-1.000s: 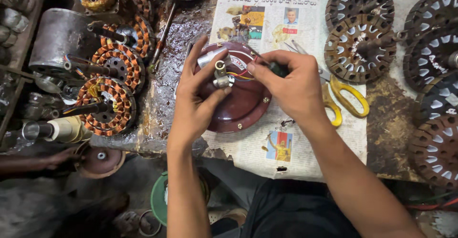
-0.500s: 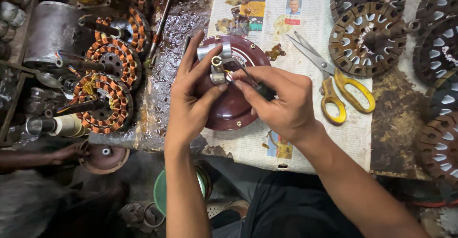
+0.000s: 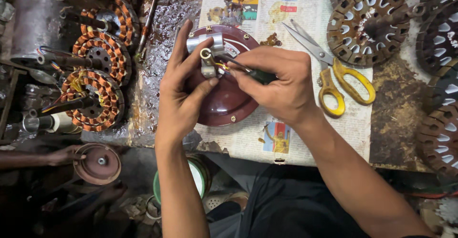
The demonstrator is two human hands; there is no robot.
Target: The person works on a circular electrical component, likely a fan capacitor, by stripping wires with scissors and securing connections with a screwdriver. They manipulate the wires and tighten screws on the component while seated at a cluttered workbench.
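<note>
Right hand (image 3: 281, 83) now tighter over the maroon round cover (image 3: 224, 99), dark tool (image 3: 248, 71) tip at the metal clamp (image 3: 207, 59).

The place was a small repair workshop for ceiling fan motors. A grimy, stained workbench (image 3: 391, 118) was spread with a sheet of newspaper (image 3: 248, 137) as a work surface. Copper-wound stators (image 3: 95, 99) lay crowded at one side, and dark slotted rotor discs (image 3: 365, 25) were piled at the other. Yellow-handled scissors (image 3: 334, 75) lay on the paper, and a maroon round motor cover (image 3: 224, 99) sat in the middle.
</note>
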